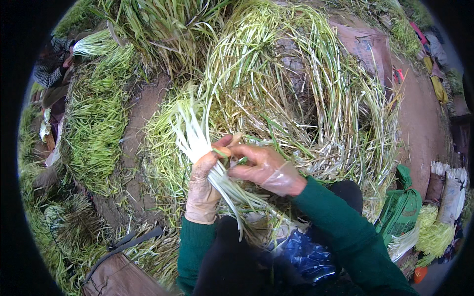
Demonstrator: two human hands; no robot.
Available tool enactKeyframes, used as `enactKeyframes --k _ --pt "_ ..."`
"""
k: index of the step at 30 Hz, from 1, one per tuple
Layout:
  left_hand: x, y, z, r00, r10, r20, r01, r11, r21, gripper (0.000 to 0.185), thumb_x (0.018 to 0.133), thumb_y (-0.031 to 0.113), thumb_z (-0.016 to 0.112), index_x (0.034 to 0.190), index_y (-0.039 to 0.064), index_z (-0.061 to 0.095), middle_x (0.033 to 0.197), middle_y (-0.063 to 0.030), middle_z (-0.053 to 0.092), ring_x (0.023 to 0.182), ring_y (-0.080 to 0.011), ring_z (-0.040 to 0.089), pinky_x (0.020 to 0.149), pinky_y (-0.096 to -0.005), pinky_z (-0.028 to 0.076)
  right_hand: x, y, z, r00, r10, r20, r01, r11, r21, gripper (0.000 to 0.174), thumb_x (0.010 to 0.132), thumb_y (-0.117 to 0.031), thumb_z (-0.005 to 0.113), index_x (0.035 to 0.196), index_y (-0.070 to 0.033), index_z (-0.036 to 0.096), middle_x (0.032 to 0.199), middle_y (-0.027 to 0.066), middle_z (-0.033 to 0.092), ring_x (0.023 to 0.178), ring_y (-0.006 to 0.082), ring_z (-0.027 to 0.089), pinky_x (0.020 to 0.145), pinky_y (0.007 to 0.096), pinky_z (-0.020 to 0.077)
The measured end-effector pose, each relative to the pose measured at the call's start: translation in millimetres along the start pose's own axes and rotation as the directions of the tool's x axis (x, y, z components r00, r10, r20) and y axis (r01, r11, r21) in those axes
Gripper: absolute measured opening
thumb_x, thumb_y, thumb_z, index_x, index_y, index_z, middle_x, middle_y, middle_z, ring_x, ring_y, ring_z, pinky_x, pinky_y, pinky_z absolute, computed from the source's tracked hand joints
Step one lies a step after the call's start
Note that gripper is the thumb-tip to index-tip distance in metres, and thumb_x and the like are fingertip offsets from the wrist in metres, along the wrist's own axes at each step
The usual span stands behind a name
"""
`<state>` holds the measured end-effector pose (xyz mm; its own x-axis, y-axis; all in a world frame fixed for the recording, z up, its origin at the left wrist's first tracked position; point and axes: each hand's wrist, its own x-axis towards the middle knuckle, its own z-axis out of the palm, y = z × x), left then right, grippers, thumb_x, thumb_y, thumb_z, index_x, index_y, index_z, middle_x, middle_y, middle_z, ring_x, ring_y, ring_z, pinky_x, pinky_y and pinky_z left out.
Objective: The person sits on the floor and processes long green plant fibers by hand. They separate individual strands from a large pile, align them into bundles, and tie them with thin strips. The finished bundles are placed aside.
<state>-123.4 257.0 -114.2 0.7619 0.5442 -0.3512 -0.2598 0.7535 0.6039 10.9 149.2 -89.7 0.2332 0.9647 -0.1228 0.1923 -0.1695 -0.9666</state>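
My left hand, in a pale glove, grips a bunch of white-stalked leafy greens, perhaps garlic chives. The white ends fan upward past the thumb. Thinner stalks hang below the fist toward my lap. An orange covering shows on a fingertip there. My right hand, with a torn translucent glove around the wrist, reaches in from the right. Its thumb and forefinger are at the bunch beside a bit of green leaf; whether they pinch it is unclear. Under both hands lies a large heap of loose stalks and leaves.
Taller greens stand at the top. Leafy greens lie in a row at left, where another person's sleeve shows. At right are a tied green plastic bag and wrapped white-ended bundles. A brown sack lies lower left.
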Motion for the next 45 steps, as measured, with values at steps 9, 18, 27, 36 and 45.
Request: enactKeyframes --k 9,18,27,36,45 --pt "1 -11 -22 0.997 0.066 -0.034 -0.068 0.997 -0.041 0.037 0.079 0.029 0.068 0.093 -0.004 0.061 0.112 -0.0221 0.058 0.112 -0.0383 0.055 0.097 -0.0473 0.043 -14 12 4 0.990 0.079 0.119 -0.087 0.994 0.070 0.015 0.088 -0.013 0.054 0.078 -0.003 0.059 0.068 -0.0008 0.057 0.063 0.0049 0.051 0.057 0.0228 0.0432" --pt "7 -12 -20 0.995 0.080 0.059 -0.073 0.992 -0.100 0.040 0.082 0.027 0.066 0.102 -0.007 0.060 0.122 -0.0252 0.053 0.117 -0.0407 0.050 0.103 -0.0468 0.039 -74 -4 -23 0.995 0.087 -0.047 -0.096 0.967 -0.236 0.013 0.084 -0.019 0.062 0.091 -0.008 0.062 0.072 0.0037 0.063 0.065 0.0149 0.061 0.060 0.0263 0.0488" --pt "6 -23 -17 0.996 -0.012 -0.083 0.016 0.999 0.050 0.027 0.083 0.021 0.062 0.093 -0.003 0.062 0.092 -0.0111 0.063 0.085 -0.0194 0.060 0.082 -0.0324 0.048 10 11 -7 0.915 -0.397 -0.070 0.273 0.737 -0.618 0.009 0.081 -0.017 0.063 0.078 -0.011 0.057 0.063 0.0077 0.055 0.056 0.0255 0.058 0.046 0.0347 0.0439" --pt "6 -14 -35 0.994 -0.088 -0.070 0.088 0.996 0.002 0.033 0.078 0.024 0.067 0.094 -0.005 0.063 0.098 -0.0183 0.065 0.102 -0.0350 0.061 0.090 -0.0427 0.050 -41 9 -5 0.948 -0.305 -0.089 0.199 0.788 -0.583 0.010 0.081 -0.013 0.061 0.072 -0.011 0.055 0.059 0.0061 0.054 0.050 0.0229 0.056 0.044 0.0339 0.0428" --pt "-26 92 -18 0.949 0.305 0.083 -0.286 0.940 -0.187 0.020 0.088 0.026 0.058 0.094 0.007 0.059 0.084 -0.0039 0.054 0.078 -0.0129 0.054 0.075 -0.0298 0.047 -172 38 -36 0.960 0.133 0.247 -0.003 0.886 -0.464 0.015 0.085 -0.019 0.055 0.076 -0.010 0.047 0.058 0.0106 0.050 0.054 0.0317 0.056 0.047 0.0402 0.0426"
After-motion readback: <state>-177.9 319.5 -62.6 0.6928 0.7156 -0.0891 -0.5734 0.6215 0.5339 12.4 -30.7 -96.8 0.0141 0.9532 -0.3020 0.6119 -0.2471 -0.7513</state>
